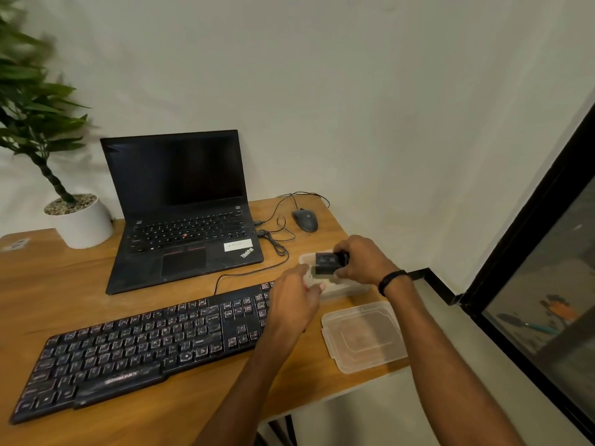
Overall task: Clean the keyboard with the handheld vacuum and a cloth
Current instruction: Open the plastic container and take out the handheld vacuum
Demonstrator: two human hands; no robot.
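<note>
Right hand fingers grip vacuum over open box, likely to lift it out; left hand fingers pinch box rim, steadying it.

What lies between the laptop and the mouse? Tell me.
Head view: looped black cables on the desk, between laptop and mouse.

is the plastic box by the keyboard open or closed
Open. The box is uncovered; its lid lies flat on the desk just in front of it.
</note>
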